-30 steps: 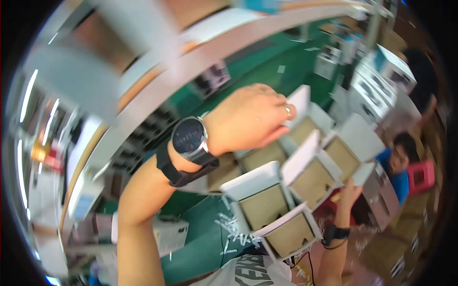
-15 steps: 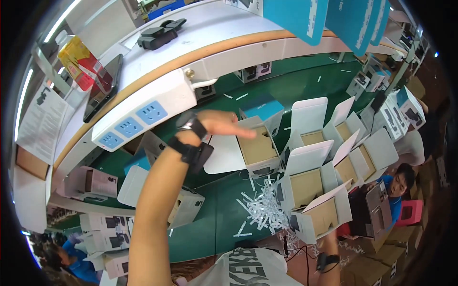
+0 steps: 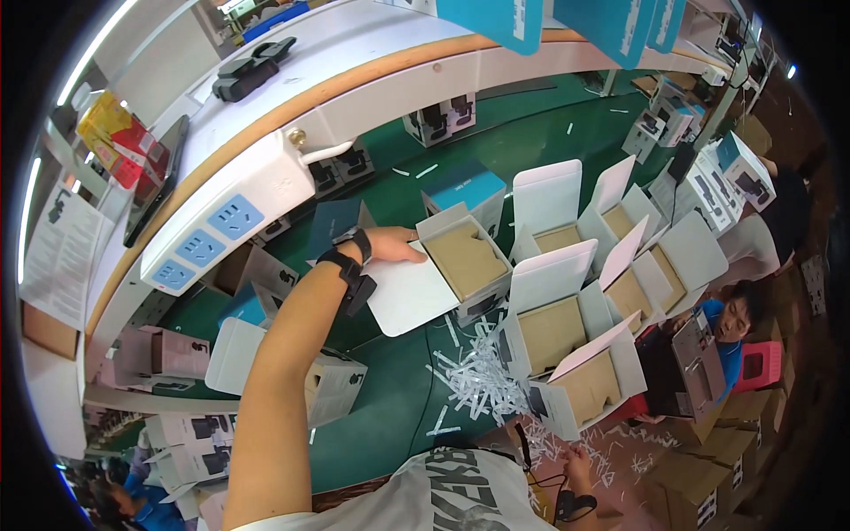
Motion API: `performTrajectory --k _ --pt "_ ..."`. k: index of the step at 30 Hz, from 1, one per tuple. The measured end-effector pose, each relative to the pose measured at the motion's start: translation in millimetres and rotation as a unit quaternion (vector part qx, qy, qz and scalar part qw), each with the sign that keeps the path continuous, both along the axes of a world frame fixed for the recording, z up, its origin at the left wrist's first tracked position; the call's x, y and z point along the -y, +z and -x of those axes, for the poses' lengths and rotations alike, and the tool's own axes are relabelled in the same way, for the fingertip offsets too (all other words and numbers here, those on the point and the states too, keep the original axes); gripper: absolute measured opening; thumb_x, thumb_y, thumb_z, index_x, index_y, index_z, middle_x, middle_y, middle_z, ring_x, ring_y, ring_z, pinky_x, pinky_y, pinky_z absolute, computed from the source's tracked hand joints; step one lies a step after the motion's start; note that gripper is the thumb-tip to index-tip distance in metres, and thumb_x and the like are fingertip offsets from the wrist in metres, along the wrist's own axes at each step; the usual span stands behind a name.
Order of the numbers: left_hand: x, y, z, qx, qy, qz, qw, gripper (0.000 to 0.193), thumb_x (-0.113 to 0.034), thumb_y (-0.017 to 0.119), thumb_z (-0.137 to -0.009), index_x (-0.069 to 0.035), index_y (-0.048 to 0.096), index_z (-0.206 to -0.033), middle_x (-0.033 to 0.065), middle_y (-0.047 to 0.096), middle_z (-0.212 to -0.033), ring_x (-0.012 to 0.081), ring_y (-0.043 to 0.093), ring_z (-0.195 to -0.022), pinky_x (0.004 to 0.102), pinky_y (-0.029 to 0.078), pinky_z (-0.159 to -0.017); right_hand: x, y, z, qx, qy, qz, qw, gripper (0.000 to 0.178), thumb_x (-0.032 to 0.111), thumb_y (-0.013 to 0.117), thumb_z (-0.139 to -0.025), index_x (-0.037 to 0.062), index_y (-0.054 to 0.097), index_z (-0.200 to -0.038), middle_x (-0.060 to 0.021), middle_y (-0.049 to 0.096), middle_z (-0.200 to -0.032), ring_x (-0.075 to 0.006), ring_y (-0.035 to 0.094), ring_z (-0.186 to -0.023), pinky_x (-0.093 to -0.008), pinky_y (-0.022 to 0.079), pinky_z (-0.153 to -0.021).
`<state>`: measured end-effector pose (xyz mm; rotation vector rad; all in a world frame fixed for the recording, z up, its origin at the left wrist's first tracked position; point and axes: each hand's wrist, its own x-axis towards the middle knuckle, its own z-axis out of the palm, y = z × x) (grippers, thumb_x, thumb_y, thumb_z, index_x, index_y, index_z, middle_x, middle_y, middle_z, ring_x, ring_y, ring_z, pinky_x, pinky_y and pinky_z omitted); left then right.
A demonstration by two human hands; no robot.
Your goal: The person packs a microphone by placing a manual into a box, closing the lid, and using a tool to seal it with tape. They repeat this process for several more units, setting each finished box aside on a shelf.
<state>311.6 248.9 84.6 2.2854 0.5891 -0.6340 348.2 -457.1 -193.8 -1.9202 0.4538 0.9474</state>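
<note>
My left hand (image 3: 394, 244) is at the left edge of an open white box (image 3: 482, 303), where its lid (image 3: 412, 299) joins. The thumb lies over the lid and the other fingers go behind the side flap, closed on the box edge. A brown cardboard insert (image 3: 460, 259) fills this box. Low at the right my right hand (image 3: 578, 467) hangs beside the table edge with its fingers curled. What it holds, if anything, is too small to make out.
Several open white boxes (image 3: 551, 334) with brown inserts stand to the right. Shredded white paper (image 3: 482, 376) lies on the green table (image 3: 390, 416). A white power strip (image 3: 230, 212) is fixed under the curved shelf (image 3: 354, 80). A person (image 3: 730, 332) handles a dark box at the right.
My left hand has moved from above the insert to the left edge of the box and closed on it. My right hand has shifted left and down, away from the boxes.
</note>
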Motion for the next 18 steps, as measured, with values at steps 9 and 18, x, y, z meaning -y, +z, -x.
performTrajectory --k 9,18 --pt "38 -15 -4 0.091 0.034 0.047 0.994 0.060 -0.053 0.049 -0.106 -0.003 0.070 -0.130 0.0177 0.073 -0.128 0.0355 0.068 -0.119 0.0444 0.049 -0.106 -32 -2 -28 0.019 0.073 -0.019 0.997 0.030 0.015 0.062 -0.097 0.0044 0.064 -0.125 -0.0079 0.072 -0.089 -0.0121 0.051 -0.051 -0.0283 0.042 -0.046" --pt "88 76 135 0.155 0.120 -0.278 0.940 0.063 -0.054 0.044 -0.106 -0.001 0.076 -0.092 0.0223 0.075 -0.095 0.0473 0.071 -0.087 0.0547 0.057 -0.076 -63 -3 -1 0.202 0.511 0.028 0.835 0.036 0.013 0.061 -0.095 0.0002 0.065 -0.129 -0.0206 0.075 -0.092 -0.0268 0.072 -0.078 -0.0380 0.055 -0.066"
